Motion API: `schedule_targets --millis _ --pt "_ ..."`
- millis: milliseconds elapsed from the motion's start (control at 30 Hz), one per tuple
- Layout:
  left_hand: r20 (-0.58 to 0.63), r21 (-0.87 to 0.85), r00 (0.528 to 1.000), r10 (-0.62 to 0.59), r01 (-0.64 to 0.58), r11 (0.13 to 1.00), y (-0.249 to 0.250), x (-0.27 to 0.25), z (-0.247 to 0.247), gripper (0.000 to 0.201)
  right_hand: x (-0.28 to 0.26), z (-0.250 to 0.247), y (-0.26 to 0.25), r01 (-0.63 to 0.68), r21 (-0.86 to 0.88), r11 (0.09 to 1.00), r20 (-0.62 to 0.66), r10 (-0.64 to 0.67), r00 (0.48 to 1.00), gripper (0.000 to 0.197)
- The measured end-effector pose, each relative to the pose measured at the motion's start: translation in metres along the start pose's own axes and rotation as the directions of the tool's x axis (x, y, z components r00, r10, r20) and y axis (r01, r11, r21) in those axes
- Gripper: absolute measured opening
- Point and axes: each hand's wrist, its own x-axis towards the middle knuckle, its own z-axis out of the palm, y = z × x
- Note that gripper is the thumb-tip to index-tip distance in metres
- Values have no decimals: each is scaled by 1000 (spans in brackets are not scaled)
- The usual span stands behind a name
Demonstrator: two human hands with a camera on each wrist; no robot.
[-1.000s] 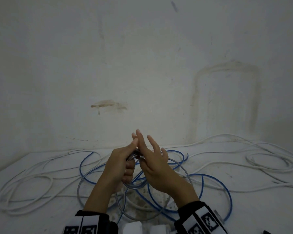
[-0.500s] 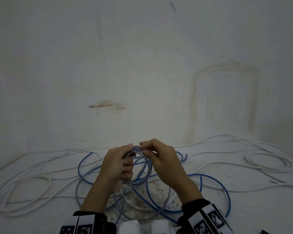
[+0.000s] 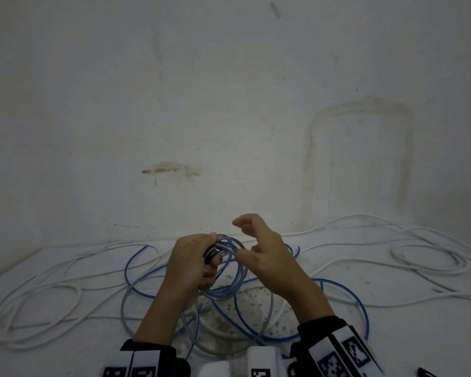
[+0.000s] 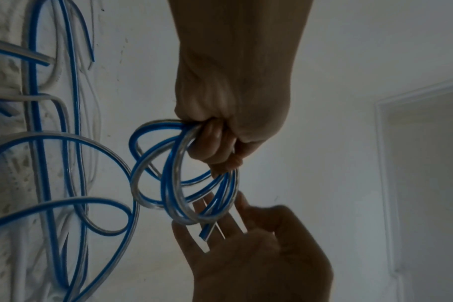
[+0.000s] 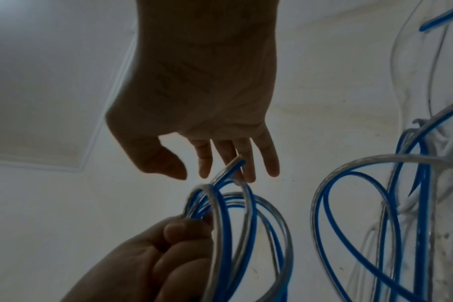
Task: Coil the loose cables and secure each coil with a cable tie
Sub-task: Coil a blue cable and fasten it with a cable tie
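Nearest to us, our left hand (image 3: 191,265) clenches a small coil (image 3: 225,268) of blue-and-clear cable, fingers curled round several bunched loops and holding them just above the desk (image 3: 392,336). Our right hand (image 3: 267,257) sits just beside the coil with its fingers relaxed and parted, gripping nothing; in the wrist views the cut cable end (image 4: 207,232) pokes out of the coil toward those fingertips (image 5: 270,165), close to them, though we cannot tell whether it touches. We judge we are in the winding step: only a few turns are gathered, and the rest of the blue cable (image 3: 346,289) trails from the coil in wide loose loops over the desk. The next move likely calls for the right hand to take up the slack length and lay another turn into the left hand's grip, keeping the loops even so they do not spring apart. No cable tie is visible to us. Farther out, white cables (image 3: 38,303) sprawl across the stained white desk on both sides, one lying in a loose ring (image 3: 430,257) at the far right. Behind it all stands a marked, whitish wall (image 3: 229,104).
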Motion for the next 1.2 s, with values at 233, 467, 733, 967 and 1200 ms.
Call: schedule_targets --millis 233,467,733,967,1200 --pt "125 -152 992 23 -4 988 6 -7 5 28 5 6 7 3 -43 999 -6 -3 1000 14" --pt "181 250 978 102 -146 957 -4 0 -2 27 10 5 8 -35 -435 900 -55 12 998 23" --pt "382 628 920 85 -326 707 -6 1 -3 25 12 13 -1 11 -542 840 44 16 999 20" --pt "200 480 960 197 -272 834 -15 -1 11 28 12 5 1 6 -458 889 -8 -11 1000 20" --pt "12 424 935 354 -325 845 -21 -2 18 20 5 4 -5 40 -265 963 25 -34 999 21"
